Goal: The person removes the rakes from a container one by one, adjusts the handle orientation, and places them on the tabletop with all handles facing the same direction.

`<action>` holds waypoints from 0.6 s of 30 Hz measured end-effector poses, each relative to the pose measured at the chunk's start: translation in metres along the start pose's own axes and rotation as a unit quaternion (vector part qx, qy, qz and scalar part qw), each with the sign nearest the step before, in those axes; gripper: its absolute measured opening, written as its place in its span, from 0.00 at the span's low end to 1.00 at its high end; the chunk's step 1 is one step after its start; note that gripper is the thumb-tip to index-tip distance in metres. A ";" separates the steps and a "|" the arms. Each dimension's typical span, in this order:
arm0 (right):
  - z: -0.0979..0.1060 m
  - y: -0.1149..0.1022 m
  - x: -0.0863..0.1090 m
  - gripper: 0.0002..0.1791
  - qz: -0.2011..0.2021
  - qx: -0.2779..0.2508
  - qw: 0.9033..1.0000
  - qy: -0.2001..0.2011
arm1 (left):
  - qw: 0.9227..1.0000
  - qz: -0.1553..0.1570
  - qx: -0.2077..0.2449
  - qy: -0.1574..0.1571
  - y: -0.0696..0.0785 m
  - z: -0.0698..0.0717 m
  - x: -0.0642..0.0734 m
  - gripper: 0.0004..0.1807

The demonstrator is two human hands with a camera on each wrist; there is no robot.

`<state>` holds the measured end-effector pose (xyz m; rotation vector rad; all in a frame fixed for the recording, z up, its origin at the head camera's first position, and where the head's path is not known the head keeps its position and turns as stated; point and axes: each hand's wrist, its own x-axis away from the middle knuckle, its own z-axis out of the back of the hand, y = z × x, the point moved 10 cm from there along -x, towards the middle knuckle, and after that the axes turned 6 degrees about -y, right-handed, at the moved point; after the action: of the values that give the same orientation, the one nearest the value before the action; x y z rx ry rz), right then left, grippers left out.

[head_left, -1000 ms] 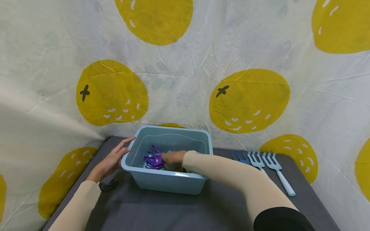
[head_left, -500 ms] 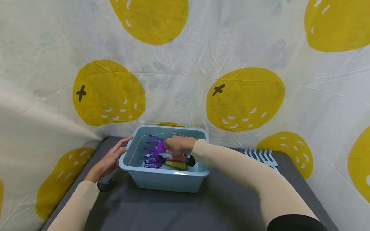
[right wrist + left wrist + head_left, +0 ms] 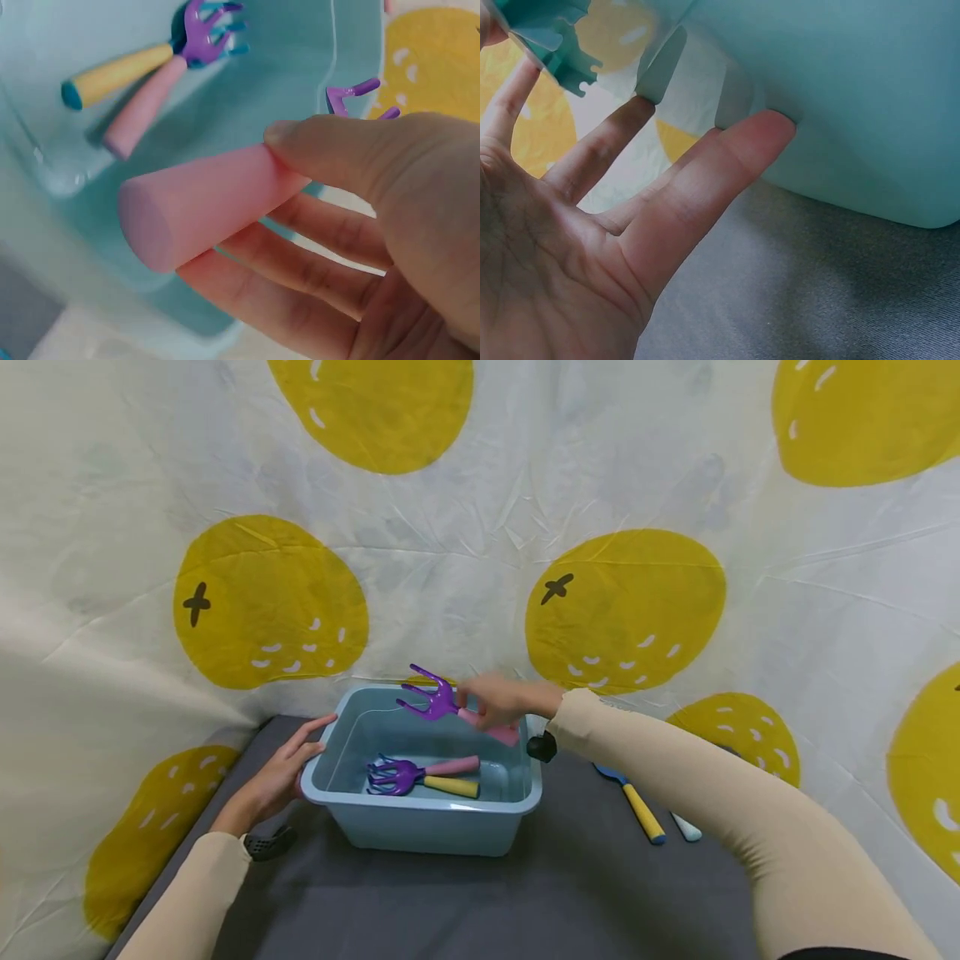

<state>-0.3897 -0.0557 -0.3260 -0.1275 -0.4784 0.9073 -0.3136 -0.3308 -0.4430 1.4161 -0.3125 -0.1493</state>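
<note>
In the head view my right hand [image 3: 506, 700] holds a purple hand rake [image 3: 437, 696] with a pink handle, raised above the right part of a light blue bin [image 3: 431, 831]. The right wrist view shows thumb and fingers around the pink handle [image 3: 214, 199]. My left hand [image 3: 281, 772] touches the bin's left side; its fingers look nearly straight against the wall in the left wrist view. On the bin's floor lie a second purple hand rake [image 3: 401, 777] with a pink handle and, partly under it, a blue-tined tool with a yellow handle [image 3: 452, 787].
Right of the bin, on the dark grey cloth [image 3: 480, 902], lie a blue tool with a yellow handle [image 3: 643, 816] and a tool with a pale blue handle [image 3: 686, 828]; the right arm hides their far ends. A fruit-print curtain [image 3: 442, 593] hangs close behind.
My right hand has lifted the purple hand rake up from inside the bin and moved up and right, uncovering the two tools below. The left hand stays on the bin's side.
</note>
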 end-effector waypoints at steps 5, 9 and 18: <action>0.016 0.015 0.026 0.23 -0.009 -0.035 0.999 0.006 | 1.000 -0.008 -0.004 -0.003 0.003 0.001 0.002 0.33; 0.024 0.026 0.046 0.23 -0.017 -0.064 0.998 0.020 | 1.000 -0.011 -0.008 -0.003 0.005 0.002 0.001 0.32; 0.024 0.067 0.089 0.23 -0.053 -0.102 0.992 0.059 | 1.000 -0.008 -0.003 -0.007 0.002 -0.002 0.000 0.32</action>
<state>-0.4025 0.0532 -0.2941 -0.3368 -0.4630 0.7413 -0.3138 -0.3289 -0.4411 1.4122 -0.3113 -0.1736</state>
